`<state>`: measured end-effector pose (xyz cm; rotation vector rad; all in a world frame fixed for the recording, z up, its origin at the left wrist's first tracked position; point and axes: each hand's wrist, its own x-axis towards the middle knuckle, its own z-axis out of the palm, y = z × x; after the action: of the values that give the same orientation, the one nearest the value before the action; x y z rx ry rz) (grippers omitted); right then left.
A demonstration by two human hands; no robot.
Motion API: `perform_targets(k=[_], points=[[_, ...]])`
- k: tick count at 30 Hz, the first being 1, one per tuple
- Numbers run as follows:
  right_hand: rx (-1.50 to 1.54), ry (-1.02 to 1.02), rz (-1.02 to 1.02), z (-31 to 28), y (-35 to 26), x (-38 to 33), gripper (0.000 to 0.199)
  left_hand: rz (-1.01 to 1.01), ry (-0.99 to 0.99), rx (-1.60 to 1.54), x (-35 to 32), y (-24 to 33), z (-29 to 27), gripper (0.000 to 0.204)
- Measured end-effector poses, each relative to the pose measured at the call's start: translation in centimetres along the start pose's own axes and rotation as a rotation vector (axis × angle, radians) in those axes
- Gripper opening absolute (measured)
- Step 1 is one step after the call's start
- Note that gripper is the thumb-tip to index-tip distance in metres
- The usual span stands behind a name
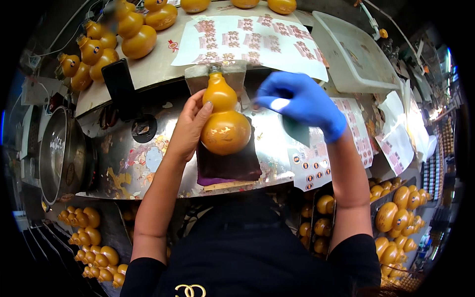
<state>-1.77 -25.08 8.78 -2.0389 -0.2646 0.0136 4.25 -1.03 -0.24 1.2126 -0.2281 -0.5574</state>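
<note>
A glossy mustard-yellow, gourd-shaped bottle lies tilted on a dark folded cloth, its threaded neck pointing away from me. My left hand is bare and grips the bottle's left side at the waist, thumb on top. To the right of the bottle, my right hand wears a blue glove and is held in the air, fingers curled into a pinch. A white oval patch shows on the glove; whatever the fingertips hold is too small and blurred to name. A dark green flat piece lies below that hand.
A white sheet of red-printed labels covers the far board. A sheet of round stickers lies right. Several gourd bottles stand far left, beside a phone. A metal pan sits left, a plastic tub far right.
</note>
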Motion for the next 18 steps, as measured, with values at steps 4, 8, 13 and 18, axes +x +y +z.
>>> perform_targets(k=[4,8,13,18], points=[[-0.196,-0.289,-0.006,0.9,-1.7,5.9,0.02,-0.01,-0.053,-0.026,0.4,-0.2,-0.3,0.049],[-0.357,-0.419,0.022,1.6,-1.7,8.7,0.024,-0.001,-0.1,-0.055,0.7,-0.5,-0.9,0.049],[-0.366,-0.422,-0.034,1.9,-1.0,9.7,0.024,-0.077,-0.057,-0.131,1.2,0.8,-0.4,0.052],[0.134,0.186,0.157,3.6,1.5,7.3,0.032,-0.054,-0.014,-0.06,1.3,0.5,0.0,0.054]])
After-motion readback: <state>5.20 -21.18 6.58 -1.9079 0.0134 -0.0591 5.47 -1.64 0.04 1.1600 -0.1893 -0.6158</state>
